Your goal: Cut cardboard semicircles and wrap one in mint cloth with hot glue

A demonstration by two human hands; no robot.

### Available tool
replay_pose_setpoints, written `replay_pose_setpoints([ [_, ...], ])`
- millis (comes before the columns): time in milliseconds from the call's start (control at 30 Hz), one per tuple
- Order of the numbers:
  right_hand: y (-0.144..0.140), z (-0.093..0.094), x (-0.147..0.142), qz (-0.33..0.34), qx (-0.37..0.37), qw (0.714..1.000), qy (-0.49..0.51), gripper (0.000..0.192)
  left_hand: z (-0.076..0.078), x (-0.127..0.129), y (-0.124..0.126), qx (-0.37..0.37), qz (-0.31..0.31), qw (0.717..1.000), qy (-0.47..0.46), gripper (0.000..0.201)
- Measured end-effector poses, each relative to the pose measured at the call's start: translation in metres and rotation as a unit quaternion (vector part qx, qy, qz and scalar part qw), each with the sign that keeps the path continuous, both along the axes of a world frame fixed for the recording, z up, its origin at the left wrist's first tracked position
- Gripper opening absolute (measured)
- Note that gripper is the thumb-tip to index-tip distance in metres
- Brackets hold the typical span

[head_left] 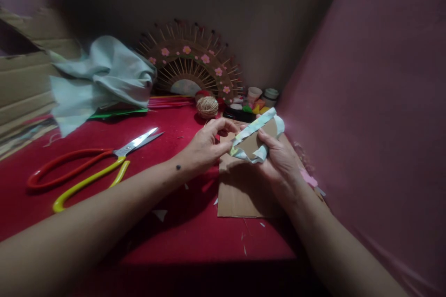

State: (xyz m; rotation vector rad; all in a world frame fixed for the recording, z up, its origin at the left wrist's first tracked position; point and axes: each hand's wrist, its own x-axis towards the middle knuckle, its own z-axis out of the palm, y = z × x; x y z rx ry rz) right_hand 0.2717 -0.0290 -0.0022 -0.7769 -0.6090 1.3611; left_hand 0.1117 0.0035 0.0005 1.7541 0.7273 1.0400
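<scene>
My right hand (283,160) grips a small cardboard piece (251,145), its thumb pressed on the bare brown face and its other fingers underneath. Pale blue-green fabric (256,126) is folded over the edges of this piece, lying flat along the upper edge and standing loose at the right and lower edges. At the left corner, my left hand (208,143) pinches the fabric edge between thumb and fingers. Both hands hold the piece above a flat cardboard sheet (240,195) on the red-covered table (195,241).
Open scissors (120,153) with red and yellow handles lie left of my left forearm. Crumpled pale fabric (118,74) is heaped at the back left. Behind stand a decorated stick fan (195,55), a twine ball (207,107) and small pots (270,96). A pink wall (376,102) bounds the right.
</scene>
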Motion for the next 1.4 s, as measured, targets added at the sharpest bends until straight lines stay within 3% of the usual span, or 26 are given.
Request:
replay_pose_setpoints([
  [100, -0.001, 0.003, 0.0, -0.01, -0.007, 1.0, 0.006, 0.017, 0.0, -0.007, 0.006, -0.099, -0.024, 0.995, -0.015, 0.026],
  [200, -0.002, 0.005, -0.002, -0.009, -0.013, 1.0, 0.007, 0.018, 0.001, -0.011, 0.012, -0.147, -0.047, 0.988, -0.004, 0.04],
  [367, -0.004, 0.006, -0.008, -0.029, -0.01, 1.0, 0.001, 0.021, 0.002, -0.006, 0.01, -0.108, -0.039, 0.99, 0.081, 0.029],
  [633, -0.008, 0.007, -0.011, -0.015, -0.015, 1.0, -0.009, 0.02, 0.004, -0.004, 0.004, -0.086, -0.006, 0.992, 0.093, 0.022],
  [833, -0.006, 0.006, -0.007, -0.007, 0.0, 1.0, -0.008, 0.019, 0.012, -0.011, 0.006, -0.111, -0.052, 0.989, 0.088, 0.042],
  [967, -0.006, 0.008, -0.007, -0.016, -0.018, 1.0, 0.003, 0.019, 0.01, -0.016, 0.01, -0.126, -0.065, 0.986, 0.083, 0.033],
  [1033, -0.006, 0.009, -0.007, -0.028, -0.021, 0.999, 0.004, 0.019, 0.01, -0.016, 0.011, -0.073, -0.036, 0.995, 0.055, 0.025],
  [1133, -0.006, 0.008, -0.007, -0.035, -0.011, 0.999, 0.0, 0.02, 0.011, -0.014, 0.009, 0.069, 0.014, 0.996, 0.05, 0.011],
  [1200, -0.005, 0.006, -0.007, -0.032, -0.004, 0.999, -0.004, 0.021, 0.012, -0.013, 0.006, 0.151, 0.022, 0.984, 0.087, 0.001],
  [1400, -0.005, 0.003, -0.007, -0.009, 0.006, 1.0, -0.012, 0.024, 0.004, -0.013, 0.003, 0.308, 0.012, 0.934, 0.182, 0.01],
])
